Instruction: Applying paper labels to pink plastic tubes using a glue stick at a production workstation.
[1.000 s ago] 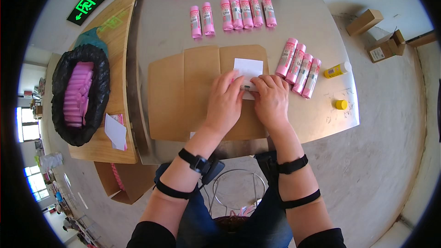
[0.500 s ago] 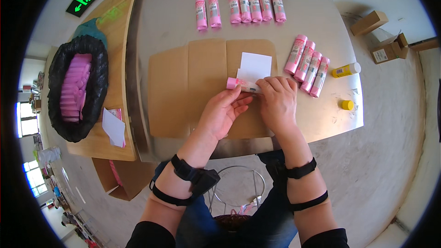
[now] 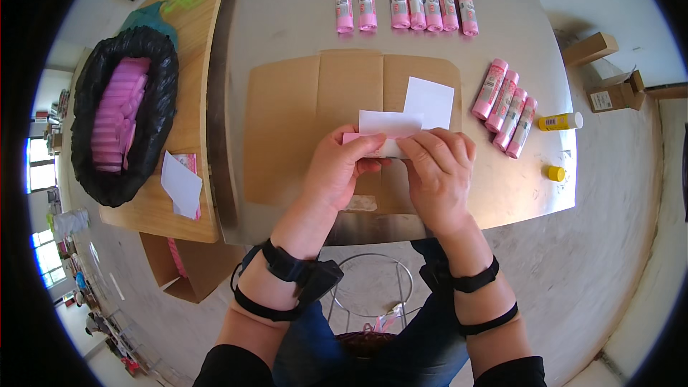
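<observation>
Over the flattened brown cardboard (image 3: 283,136) my two hands hold a pink plastic-film roll (image 3: 350,137) level between them. A paper label (image 3: 390,123), its white blank side showing, stands up from the roll. My left hand (image 3: 333,172) is closed round the roll's left end, thumb pressed on the label's lower edge. My right hand (image 3: 438,183) pinches the right end, fingers bent over the top; they hide that end. Just behind the hands, a white paper sheet (image 3: 433,100) lies on the cardboard. To the right, several labelled pink rolls (image 3: 507,107) lie side by side.
More labelled pink rolls (image 3: 429,6) line the metal table's far side. A glue stick (image 3: 560,122) and its yellow cap (image 3: 555,173) are at right. On the wooden table at left sit a black-bag-lined container (image 3: 87,136) of pink rolls and some white papers (image 3: 181,185).
The label's free part, now white side out, rises above the roll, whose printed side showed before. My left thumb has come down onto the label. The whole view has shifted slightly.
</observation>
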Tool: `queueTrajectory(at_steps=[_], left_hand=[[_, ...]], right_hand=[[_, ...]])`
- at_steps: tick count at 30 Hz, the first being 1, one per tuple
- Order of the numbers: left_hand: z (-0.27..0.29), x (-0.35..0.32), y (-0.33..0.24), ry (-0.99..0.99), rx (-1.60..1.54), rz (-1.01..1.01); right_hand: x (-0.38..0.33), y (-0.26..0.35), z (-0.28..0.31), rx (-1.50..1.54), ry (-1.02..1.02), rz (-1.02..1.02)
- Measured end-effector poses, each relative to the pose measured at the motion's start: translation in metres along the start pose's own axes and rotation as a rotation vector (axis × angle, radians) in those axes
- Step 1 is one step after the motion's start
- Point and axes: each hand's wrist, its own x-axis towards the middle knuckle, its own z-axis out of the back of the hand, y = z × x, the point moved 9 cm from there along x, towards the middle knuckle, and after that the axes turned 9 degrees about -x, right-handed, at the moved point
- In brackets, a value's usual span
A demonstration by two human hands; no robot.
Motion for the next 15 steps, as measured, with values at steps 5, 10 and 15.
queueTrajectory(at_steps=[5,10,15], left_hand=[[-0.005,-0.004,-0.016,0.029,0.002,-0.144],[-0.011,-0.015,-0.02,0.063,0.166,-0.23],[-0.017,-0.019,-0.021,0.104,0.228,-0.226]], right_hand=[[0.0,-0.027,0.007,0.346,0.022,-0.351],[-0.032,-0.037,-0.045,1.431,0.338,-0.969],[-0.041,-0.034,-0.048,1.446,0.357,-1.072]])
